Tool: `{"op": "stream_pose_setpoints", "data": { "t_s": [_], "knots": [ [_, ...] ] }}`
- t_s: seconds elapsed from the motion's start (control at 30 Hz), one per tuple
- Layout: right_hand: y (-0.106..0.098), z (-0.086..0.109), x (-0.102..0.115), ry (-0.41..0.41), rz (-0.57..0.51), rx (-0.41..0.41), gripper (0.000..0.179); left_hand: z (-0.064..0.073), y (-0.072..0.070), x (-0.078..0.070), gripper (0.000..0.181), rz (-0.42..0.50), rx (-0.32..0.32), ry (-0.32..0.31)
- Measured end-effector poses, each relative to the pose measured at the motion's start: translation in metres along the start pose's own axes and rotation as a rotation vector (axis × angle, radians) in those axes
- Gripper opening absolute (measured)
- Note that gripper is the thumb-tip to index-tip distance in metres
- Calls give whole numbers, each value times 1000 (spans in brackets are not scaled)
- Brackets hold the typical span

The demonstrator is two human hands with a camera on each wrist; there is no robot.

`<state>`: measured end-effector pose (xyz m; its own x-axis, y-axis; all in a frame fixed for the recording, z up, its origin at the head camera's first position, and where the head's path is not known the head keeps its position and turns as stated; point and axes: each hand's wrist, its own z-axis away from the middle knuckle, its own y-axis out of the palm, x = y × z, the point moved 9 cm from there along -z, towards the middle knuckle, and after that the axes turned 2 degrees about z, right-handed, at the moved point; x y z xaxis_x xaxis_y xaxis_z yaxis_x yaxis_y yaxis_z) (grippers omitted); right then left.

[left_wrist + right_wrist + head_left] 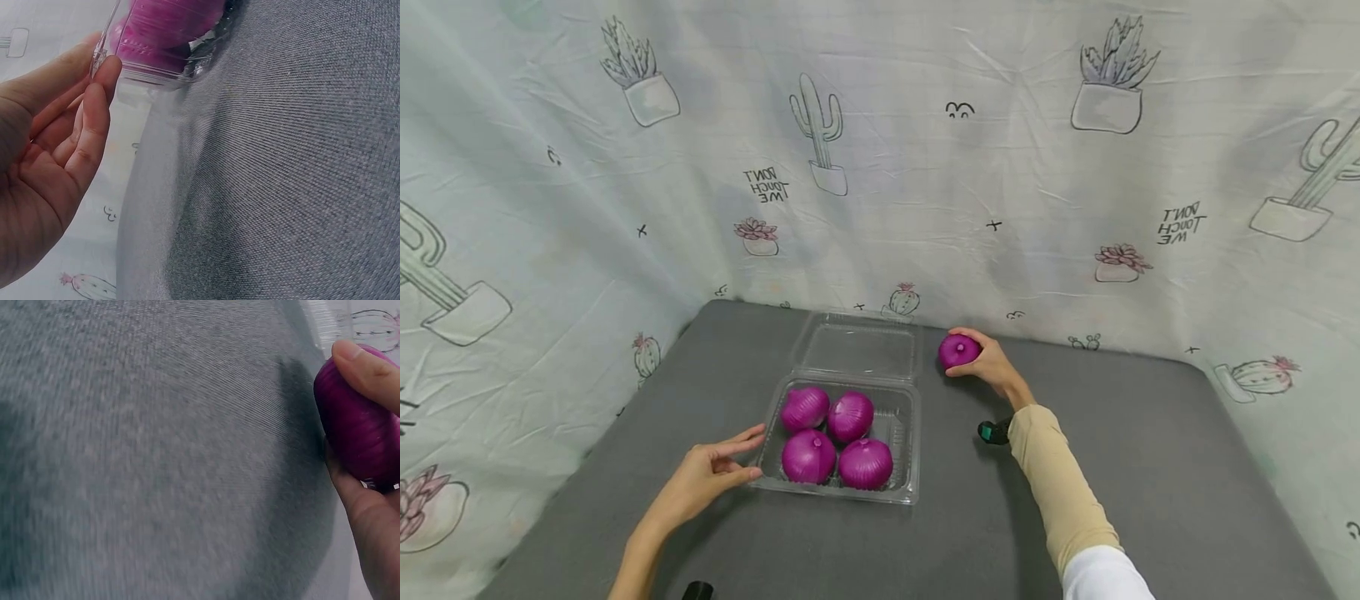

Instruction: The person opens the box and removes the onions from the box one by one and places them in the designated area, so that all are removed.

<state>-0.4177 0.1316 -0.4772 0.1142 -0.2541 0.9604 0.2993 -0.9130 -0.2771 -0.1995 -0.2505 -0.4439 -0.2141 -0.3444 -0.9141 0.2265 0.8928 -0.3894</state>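
Note:
In the head view, a clear plastic clamshell container (904,496) stands with its lid folded back, several purple onions (808,456) inside. My left hand (703,477) is at its left side. The left wrist view shows the thumb and fingertips of that hand (56,150) pinching the container's rim (99,59). To the right of the lid, my right hand (992,365) grips another purple onion (957,351) between thumb and fingers. In the right wrist view this onion (356,419) seems just above the cloth, with a shadow beside it.
The open lid (857,350) lies flat behind the container's base, near the back edge of the grey cloth-covered table (1150,467). A pale curtain (895,150) printed with cacti hangs close behind and at the sides.

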Motion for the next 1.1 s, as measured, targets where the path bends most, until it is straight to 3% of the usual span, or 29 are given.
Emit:
{"op": "stream_pose_setpoints", "data": {
  "t_s": [0.23,0.5,0.73,0.97,1.1],
  "knots": [
    [2,-2,4,-9,25,-9,76,0,1,1,47,-3,-2,-26],
    [12,-10,9,-64,103,10,75,2,-2,0,47,13,-9,-12],
    [14,-14,2,-12,112,14,79,0,-5,1,47,-12,-24,-33],
    [10,-10,-8,73,93,13,94,-1,-1,1,47,-4,-4,-26],
    [8,-10,-8,62,102,17,95,0,0,2,47,17,-3,-39]
  ]
}}
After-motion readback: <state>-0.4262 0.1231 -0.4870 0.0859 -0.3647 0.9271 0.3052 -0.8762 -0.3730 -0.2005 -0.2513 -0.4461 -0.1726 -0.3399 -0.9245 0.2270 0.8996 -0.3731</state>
